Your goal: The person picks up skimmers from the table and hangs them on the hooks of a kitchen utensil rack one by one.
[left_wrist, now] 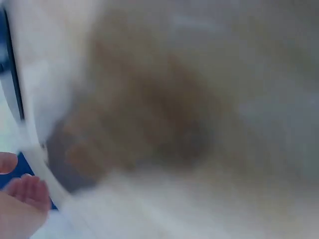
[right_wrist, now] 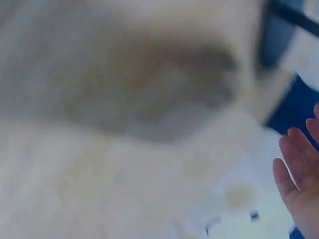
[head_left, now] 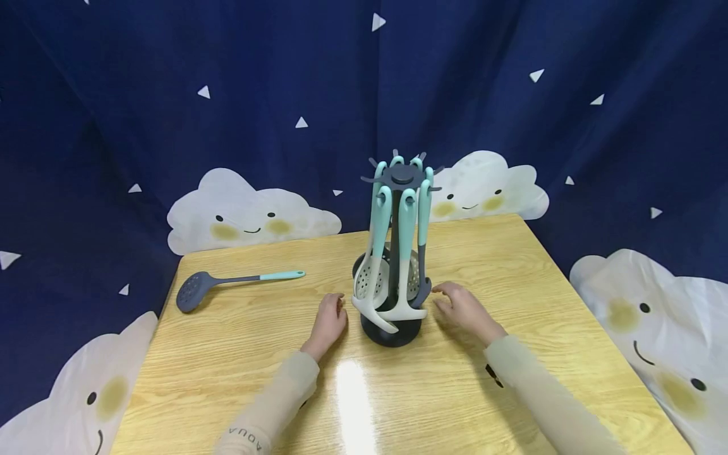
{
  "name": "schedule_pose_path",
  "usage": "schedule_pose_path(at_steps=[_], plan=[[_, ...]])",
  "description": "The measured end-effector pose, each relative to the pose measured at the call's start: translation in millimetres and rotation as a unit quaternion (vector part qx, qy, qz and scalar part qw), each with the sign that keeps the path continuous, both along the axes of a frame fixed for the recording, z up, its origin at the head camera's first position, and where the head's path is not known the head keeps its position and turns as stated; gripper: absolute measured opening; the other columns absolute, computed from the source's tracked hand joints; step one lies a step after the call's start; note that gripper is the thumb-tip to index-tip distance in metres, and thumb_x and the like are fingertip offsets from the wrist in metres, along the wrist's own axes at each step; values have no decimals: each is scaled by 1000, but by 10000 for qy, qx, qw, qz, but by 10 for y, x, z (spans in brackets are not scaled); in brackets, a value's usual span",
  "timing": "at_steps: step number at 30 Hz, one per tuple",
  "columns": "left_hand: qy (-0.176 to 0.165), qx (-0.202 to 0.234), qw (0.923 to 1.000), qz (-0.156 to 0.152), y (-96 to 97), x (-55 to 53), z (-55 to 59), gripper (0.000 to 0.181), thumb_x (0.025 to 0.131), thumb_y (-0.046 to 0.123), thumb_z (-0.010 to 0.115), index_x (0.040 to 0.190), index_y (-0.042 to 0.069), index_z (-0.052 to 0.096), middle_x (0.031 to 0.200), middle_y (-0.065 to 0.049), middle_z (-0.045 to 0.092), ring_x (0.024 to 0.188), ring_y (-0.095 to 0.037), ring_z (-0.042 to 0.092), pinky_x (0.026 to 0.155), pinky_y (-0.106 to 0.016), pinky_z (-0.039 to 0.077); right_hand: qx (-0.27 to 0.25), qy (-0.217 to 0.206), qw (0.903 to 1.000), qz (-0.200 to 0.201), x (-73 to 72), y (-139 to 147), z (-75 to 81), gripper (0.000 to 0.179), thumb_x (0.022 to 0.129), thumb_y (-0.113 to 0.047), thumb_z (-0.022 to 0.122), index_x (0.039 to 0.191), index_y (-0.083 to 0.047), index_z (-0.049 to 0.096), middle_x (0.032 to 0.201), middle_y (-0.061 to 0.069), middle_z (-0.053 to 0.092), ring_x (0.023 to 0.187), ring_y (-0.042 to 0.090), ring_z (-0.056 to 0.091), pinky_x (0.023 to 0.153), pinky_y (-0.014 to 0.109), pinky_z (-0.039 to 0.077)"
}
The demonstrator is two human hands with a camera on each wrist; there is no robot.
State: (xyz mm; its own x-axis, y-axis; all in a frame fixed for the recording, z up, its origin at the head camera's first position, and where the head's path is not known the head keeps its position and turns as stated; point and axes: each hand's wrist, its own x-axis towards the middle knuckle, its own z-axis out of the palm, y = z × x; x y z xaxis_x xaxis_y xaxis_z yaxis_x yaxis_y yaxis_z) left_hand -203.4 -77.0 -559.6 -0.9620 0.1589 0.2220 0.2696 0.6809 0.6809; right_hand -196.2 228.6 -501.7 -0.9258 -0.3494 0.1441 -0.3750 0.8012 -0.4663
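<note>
A dark rotating-style utensil stand [head_left: 392, 335] rises from the table between my hands, hung with several kitchen utensils that have mint handles [head_left: 406, 224]. White heads, including a perforated skimmer [head_left: 364, 284], hang low around its post, along with a dark grey head [head_left: 421, 294] on the right. My left hand [head_left: 330, 322] lies just left of the base with fingers relaxed and holds nothing. On the other side, my right hand [head_left: 467, 311] has loosely bent fingers close to the dark grey head. Both wrist views are largely blurred; the right hand [right_wrist: 301, 174] shows extended fingers.
A dark grey perforated skimmer [head_left: 195, 291] with a mint handle lies at the table's left side, handle pointing toward the stand. The wooden table [head_left: 512, 265] is backed by a navy curtain [head_left: 273, 76] with clouds and white triangles.
</note>
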Motion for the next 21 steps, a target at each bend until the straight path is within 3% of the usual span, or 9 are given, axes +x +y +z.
schedule_pose_path(at_steps=[3, 5, 11, 16, 21], plan=[[302, -654, 9974, -1, -215, -123, 81, 28, 83, -6, 56, 111, -8, 55, 100, -17, 58, 94, -29, 56, 82, -38, 48, -71, 602, 9975, -367, -44, 92, 286, 22, 85, -5, 61, 105, 4, 61, 104, 20, 61, 95, 34, 58, 78, 46, 49], [588, -1147, 9916, -31, -355, -207, 128, 29, 82, -5, 58, 111, -6, 56, 103, -16, 58, 98, -29, 56, 86, -38, 47, -99, 1156, 9919, -519, -65, 130, 483, 20, 84, -4, 62, 103, 4, 61, 100, 20, 61, 92, 33, 58, 76, 46, 49], [1274, -2238, 9663, -2, -684, -399, 253, 33, 79, -5, 61, 111, -7, 55, 104, -17, 57, 99, -31, 55, 92, -42, 43, -318, 2794, 9581, -546, -90, 106, 1055, 16, 82, -1, 64, 97, 3, 62, 93, 19, 63, 86, 34, 59, 74, 46, 48], [1316, -2653, 9551, -35, -839, -498, 311, 40, 75, -6, 65, 113, -9, 53, 107, -19, 56, 99, -33, 53, 90, -42, 43, -551, 3716, 9261, -355, -85, 6, 1438, 18, 79, 4, 64, 97, 4, 61, 93, 19, 63, 85, 35, 60, 75, 46, 48], [952, -2922, 9516, 59, -957, -569, 323, 49, 73, -6, 67, 118, -9, 49, 114, -20, 53, 108, -35, 50, 96, -45, 39, -792, 4232, 9022, -280, -43, -116, 1790, 20, 81, 6, 62, 101, 4, 61, 95, 18, 63, 90, 34, 58, 81, 43, 46]])
